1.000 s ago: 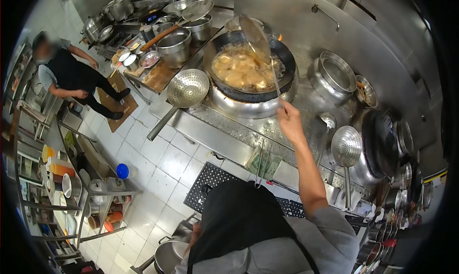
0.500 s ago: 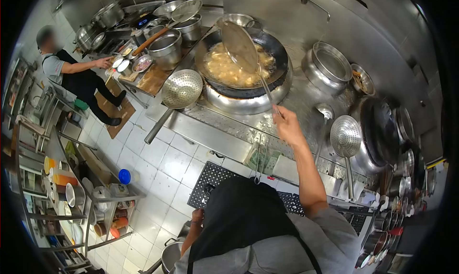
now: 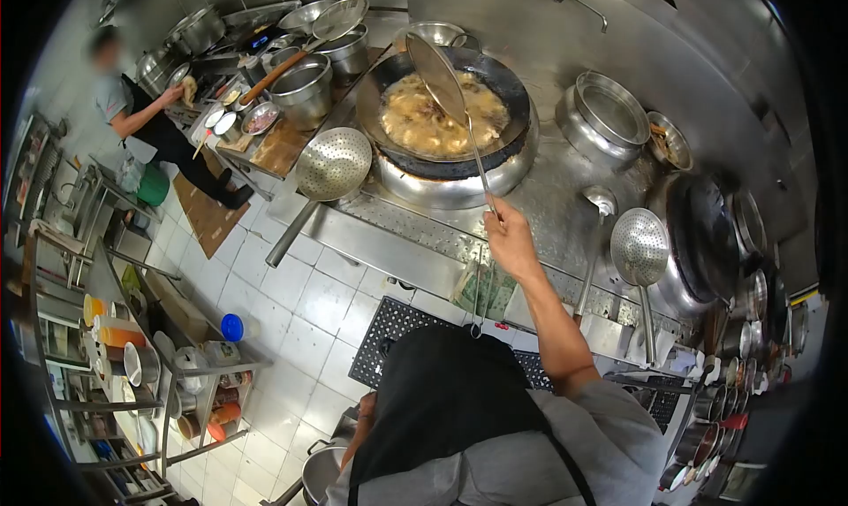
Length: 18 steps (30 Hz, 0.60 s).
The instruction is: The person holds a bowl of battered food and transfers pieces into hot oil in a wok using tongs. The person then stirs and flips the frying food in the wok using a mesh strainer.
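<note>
My right hand [image 3: 510,234] is closed round the metal handle of a wide mesh skimmer [image 3: 433,71]. The skimmer's round mesh head is tilted on edge over the back left of a large black wok [image 3: 519,121]. Inside the wok, light golden pieces of food [image 3: 433,121] bubble in oil; whether the mesh touches the oil, I cannot tell. My left hand [image 3: 367,406] hangs low by my apron, mostly hidden, its fingers not showing. A perforated ladle [image 3: 334,166] rests left of the wok, its handle sticking out past the counter edge.
On the right are a steel pot [image 3: 611,113], a second perforated ladle [image 3: 639,248], a solid ladle [image 3: 600,202] and a dark wok [image 3: 707,241]. Tongs [image 3: 478,294] hang at the counter's front edge. A co-worker [image 3: 146,108] stands at the far left. Shelving [image 3: 163,373] stands lower left.
My right hand has shifted left and slightly down, and the skimmer's head now looks narrower, turned more on edge. The co-worker has straightened and now holds a tan cloth-like thing.
</note>
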Each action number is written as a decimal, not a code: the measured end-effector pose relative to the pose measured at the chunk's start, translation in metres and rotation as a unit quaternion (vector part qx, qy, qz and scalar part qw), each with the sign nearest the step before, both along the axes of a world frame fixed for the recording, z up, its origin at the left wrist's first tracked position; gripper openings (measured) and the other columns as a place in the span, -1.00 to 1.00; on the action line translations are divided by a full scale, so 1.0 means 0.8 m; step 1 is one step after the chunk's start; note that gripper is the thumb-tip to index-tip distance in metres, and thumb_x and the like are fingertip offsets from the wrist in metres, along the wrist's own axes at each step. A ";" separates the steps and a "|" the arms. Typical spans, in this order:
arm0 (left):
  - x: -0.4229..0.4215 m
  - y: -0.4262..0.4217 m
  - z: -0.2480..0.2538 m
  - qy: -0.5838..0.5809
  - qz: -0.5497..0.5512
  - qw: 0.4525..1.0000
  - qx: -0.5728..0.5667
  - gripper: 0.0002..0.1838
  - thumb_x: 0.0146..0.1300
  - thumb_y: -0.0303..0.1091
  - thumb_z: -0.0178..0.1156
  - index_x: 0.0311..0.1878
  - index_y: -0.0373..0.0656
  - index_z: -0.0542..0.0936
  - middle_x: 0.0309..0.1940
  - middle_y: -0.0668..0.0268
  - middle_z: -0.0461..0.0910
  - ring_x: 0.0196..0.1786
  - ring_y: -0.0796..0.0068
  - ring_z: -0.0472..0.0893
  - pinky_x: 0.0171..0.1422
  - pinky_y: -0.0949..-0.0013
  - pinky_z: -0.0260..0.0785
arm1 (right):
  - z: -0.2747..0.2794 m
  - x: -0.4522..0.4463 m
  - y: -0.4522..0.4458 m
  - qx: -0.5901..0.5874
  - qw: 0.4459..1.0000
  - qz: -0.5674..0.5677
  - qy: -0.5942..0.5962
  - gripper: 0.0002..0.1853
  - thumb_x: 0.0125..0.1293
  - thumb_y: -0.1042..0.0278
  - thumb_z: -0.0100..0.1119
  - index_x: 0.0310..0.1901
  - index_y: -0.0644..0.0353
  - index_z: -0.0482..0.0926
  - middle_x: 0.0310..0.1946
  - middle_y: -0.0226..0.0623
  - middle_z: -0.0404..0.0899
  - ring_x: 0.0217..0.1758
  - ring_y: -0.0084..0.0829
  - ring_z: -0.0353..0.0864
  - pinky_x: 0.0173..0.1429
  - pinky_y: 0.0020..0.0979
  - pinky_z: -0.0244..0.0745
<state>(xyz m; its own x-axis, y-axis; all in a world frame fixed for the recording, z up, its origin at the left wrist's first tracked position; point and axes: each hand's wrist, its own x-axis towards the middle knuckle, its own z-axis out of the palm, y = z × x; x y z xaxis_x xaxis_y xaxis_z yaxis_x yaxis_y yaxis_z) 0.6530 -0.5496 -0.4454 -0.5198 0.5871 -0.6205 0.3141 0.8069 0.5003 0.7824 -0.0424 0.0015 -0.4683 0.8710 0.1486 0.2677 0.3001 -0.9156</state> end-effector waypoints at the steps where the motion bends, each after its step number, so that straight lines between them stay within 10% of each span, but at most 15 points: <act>1: 0.003 -0.003 -0.003 -0.028 0.030 0.999 -0.010 -0.60 0.29 -0.09 0.12 -0.01 -0.15 0.72 -0.10 0.14 0.74 -0.07 0.20 0.70 0.05 0.20 0.51 | 0.004 0.001 -0.006 0.000 1.000 -0.003 0.009 -0.60 0.43 0.49 0.08 0.27 0.32 0.53 -0.47 -0.43 0.47 -0.44 -0.64 0.35 -0.33 -0.48 0.35; 7: 0.008 -0.010 0.009 -0.100 0.120 0.988 0.012 -0.57 0.29 -0.02 0.12 0.01 -0.12 0.71 -0.07 0.12 0.73 -0.02 0.21 0.70 0.09 0.17 0.51 | 0.020 -0.010 0.001 -0.209 0.973 0.075 0.057 -0.59 0.47 0.46 0.07 0.30 0.36 0.48 -0.42 -0.58 0.41 -0.42 -0.72 0.27 -0.35 -0.56 0.24; 13: 0.012 -0.010 0.009 -0.059 0.077 0.995 0.021 -0.58 0.31 -0.01 0.11 0.01 -0.09 0.70 -0.06 0.14 0.73 -0.01 0.21 0.70 0.07 0.16 0.51 | -0.002 -0.018 -0.021 -0.027 0.998 0.048 0.039 -0.60 0.44 0.51 0.05 0.29 0.33 0.49 -0.41 -0.48 0.49 -0.45 -0.66 0.36 -0.38 -0.51 0.30; 18: 0.010 -0.013 0.011 -0.008 -0.036 0.999 0.024 -0.59 0.33 0.00 0.10 0.01 -0.06 0.69 -0.06 0.16 0.73 0.01 0.20 0.69 0.05 0.16 0.51 | -0.009 -0.016 -0.007 -0.165 0.981 0.074 0.075 -0.60 0.43 0.47 0.07 0.26 0.35 0.51 -0.36 -0.25 0.61 -0.41 -0.50 0.50 -0.29 -0.38 0.45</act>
<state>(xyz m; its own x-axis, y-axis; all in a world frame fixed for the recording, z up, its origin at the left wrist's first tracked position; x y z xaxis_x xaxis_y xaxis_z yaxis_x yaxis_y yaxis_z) 0.6608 -0.5598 -0.4367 -0.4658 0.6523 -0.5979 0.3627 0.7571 0.5433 0.7699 -0.0480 -0.0057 -0.5878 0.8072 -0.0536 0.0981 0.0053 -0.9952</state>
